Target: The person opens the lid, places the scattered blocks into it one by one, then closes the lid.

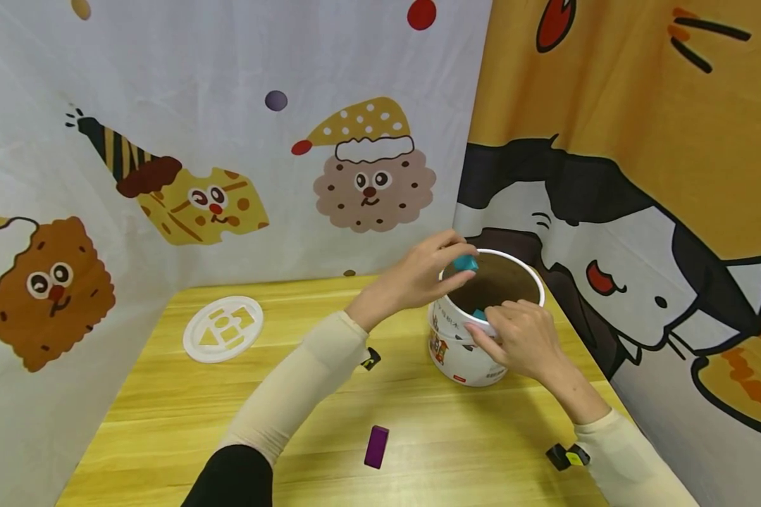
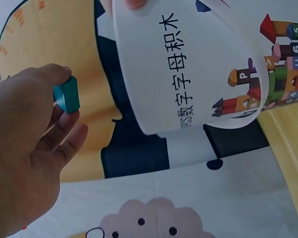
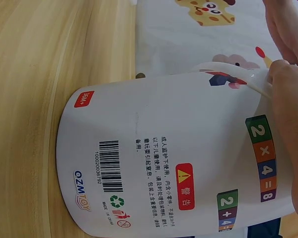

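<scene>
Between thumb and fingers, my left hand [image 1: 423, 273] pinches a teal toy block [image 1: 466, 263] over the mouth of a white printed bucket [image 1: 463, 360]. The left wrist view shows the same block [image 2: 69, 94] held at the fingertips, beside the bucket's wall [image 2: 149, 74]. My right hand [image 1: 521, 336] grips the bucket's near rim, fingers over the edge and thumb outside. A bit of blue [image 1: 479, 315] shows just inside the rim by those fingers; its shape is mostly hidden. In the right wrist view the bucket's lower side [image 3: 139, 124] stands on the table.
A purple block [image 1: 377, 446] lies on the wooden table [image 1: 317, 451] near its front. At the back left is a white round board [image 1: 223, 329] with shaped cutouts. Printed curtains [image 1: 228, 84] hang behind and at the right.
</scene>
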Action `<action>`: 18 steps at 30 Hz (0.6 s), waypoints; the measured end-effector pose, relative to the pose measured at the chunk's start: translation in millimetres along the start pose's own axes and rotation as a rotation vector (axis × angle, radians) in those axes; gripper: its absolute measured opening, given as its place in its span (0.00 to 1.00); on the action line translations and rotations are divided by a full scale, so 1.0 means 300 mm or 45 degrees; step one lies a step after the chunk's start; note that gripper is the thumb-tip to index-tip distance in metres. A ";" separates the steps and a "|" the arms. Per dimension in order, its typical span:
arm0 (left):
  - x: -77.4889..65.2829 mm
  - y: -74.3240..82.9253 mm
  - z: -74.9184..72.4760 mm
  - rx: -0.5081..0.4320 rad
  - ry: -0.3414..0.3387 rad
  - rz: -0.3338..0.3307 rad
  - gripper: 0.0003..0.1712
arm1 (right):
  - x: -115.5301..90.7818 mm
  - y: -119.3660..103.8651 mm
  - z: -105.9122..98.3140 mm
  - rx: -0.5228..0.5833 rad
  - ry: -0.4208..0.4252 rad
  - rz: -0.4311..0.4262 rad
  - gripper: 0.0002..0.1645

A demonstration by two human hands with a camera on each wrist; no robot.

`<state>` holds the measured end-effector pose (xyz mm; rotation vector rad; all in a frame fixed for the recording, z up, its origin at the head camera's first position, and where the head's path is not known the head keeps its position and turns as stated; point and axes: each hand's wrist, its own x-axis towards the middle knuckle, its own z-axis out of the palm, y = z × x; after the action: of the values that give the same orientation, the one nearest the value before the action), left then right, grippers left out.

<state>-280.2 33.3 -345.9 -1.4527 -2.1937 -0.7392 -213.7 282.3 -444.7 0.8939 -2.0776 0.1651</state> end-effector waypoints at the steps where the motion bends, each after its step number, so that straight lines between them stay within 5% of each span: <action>1: 0.012 -0.001 0.009 0.002 -0.010 -0.001 0.18 | 0.000 0.001 0.000 0.000 0.003 -0.002 0.38; 9: 0.082 -0.014 0.059 0.030 -0.097 -0.042 0.19 | -0.001 0.001 -0.004 -0.004 -0.018 0.005 0.39; 18: 0.110 -0.015 0.084 0.009 -0.112 -0.063 0.19 | -0.006 0.005 0.006 -0.021 0.012 -0.013 0.39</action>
<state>-298.1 71.1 -346.7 -1.4585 -2.3035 -0.6955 -215.0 283.6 -447.0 0.8920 -2.0625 0.1462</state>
